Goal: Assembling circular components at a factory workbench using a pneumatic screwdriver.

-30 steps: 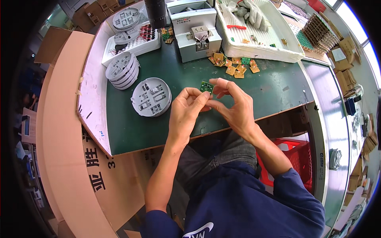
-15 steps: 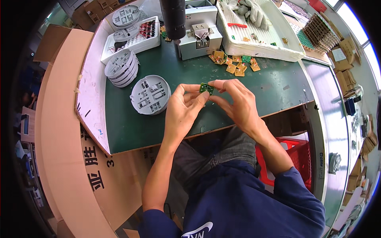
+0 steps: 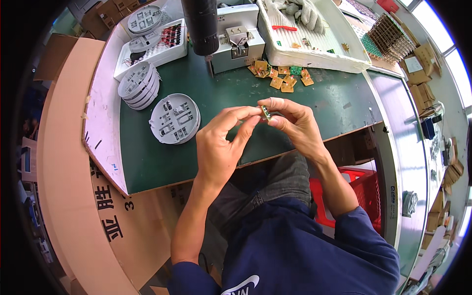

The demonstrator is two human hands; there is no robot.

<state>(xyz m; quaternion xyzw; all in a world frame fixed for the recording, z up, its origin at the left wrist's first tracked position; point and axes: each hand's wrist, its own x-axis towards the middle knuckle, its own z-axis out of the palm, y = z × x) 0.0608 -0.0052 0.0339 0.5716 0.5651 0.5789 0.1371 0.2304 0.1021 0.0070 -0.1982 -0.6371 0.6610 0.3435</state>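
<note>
A small green circuit board (image 3: 265,113) is held up over the near part of the green bench, turned nearly edge-on. My right hand (image 3: 301,129) pinches it between thumb and index finger. The thumb and index fingertip of my left hand (image 3: 219,145) close on its left side. Left of my hands lies a round light-grey plastic housing (image 3: 175,119) with slots and metal clips, apparently with another beneath it. Beyond my hands sits a loose pile of small boards (image 3: 281,78), mostly tan with a green one among them.
A stack of round housings (image 3: 139,87) stands at left. Behind it a white foam tray (image 3: 169,55) holds red-and-black wired parts. A dark cylinder (image 3: 200,24) hangs before a grey metal device (image 3: 241,54). The big white tray (image 3: 314,61) contains gloves. A red crate (image 3: 361,196) is below the bench.
The circuit board has turned from face-up to nearly edge-on. My right hand now grips it with thumb and index finger, and my left thumb has left its face. The whole view has shifted slightly.
</note>
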